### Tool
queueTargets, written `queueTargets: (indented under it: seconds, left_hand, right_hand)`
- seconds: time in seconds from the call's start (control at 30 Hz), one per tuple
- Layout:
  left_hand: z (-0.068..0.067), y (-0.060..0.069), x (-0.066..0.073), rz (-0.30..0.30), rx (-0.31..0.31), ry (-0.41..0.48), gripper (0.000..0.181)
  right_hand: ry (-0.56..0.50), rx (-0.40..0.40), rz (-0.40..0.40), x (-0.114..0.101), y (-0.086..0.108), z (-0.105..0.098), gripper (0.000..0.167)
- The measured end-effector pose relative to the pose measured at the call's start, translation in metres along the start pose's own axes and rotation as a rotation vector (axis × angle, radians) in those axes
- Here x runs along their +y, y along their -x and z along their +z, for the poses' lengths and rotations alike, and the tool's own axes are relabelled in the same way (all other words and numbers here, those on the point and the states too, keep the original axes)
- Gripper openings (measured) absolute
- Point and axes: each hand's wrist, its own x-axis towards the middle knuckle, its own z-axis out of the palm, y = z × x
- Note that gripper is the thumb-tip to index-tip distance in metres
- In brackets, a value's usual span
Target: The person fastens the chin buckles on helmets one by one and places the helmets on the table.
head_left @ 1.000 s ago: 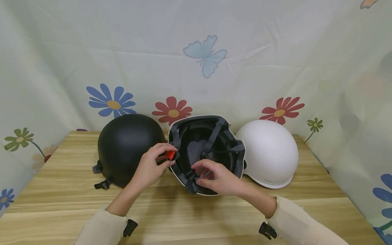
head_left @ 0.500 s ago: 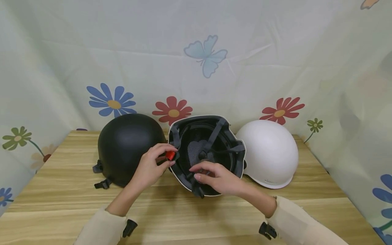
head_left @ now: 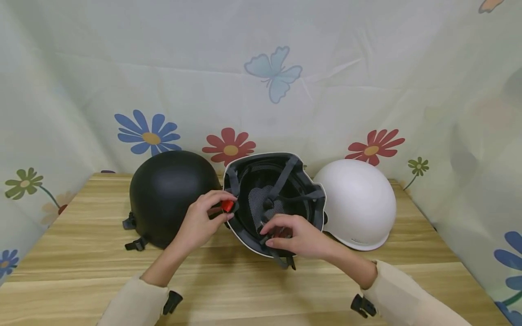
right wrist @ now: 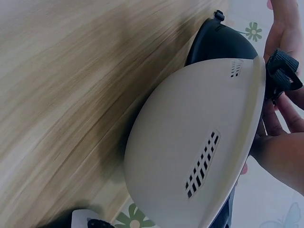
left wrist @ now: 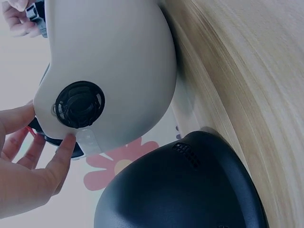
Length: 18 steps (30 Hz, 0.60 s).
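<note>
Tipped on its back, a white helmet (head_left: 257, 199) shows its black lining and straps. At its left rim my left hand (head_left: 201, 217) holds a black buckle piece with a red tab (head_left: 227, 206); in the left wrist view a fingertip touches the outer shell beside a round black dial (left wrist: 80, 103). Over the lower inside, my right hand (head_left: 295, 235) pinches a black strap buckle (left wrist: 37, 16) between thumb and fingers. The strap's loose end (head_left: 283, 260) hangs over the near rim. Fingers partly hide the parts held.
A black helmet (head_left: 173, 194) stands dome up on the left, buckles (head_left: 136, 244) on the wooden table (head_left: 228, 290). Close on the right sits another white helmet (head_left: 356, 203), dome up. A flower-printed cloth (head_left: 195, 90) hangs behind.
My right hand has shifted slightly right with the buckle. The loose strap end swings from left to right along the near rim and now hangs over it. The left hand stays put.
</note>
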Motion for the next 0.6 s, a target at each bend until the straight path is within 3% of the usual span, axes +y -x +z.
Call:
queueTargets:
  seconds: [0.37, 0.6]
  left_hand:
    - [0.000, -0.001, 0.003, -0.009, 0.018, -0.085, 0.032]
    - [0.002, -0.002, 0.004, 0.020, 0.033, -0.125, 0.031]
  right_hand:
    - [0.024, 0.037, -0.024, 0.002, 0.010, -0.015, 0.018]
    - [0.009, 0.065, -0.015, 0.003, 0.014, -0.027, 0.017]
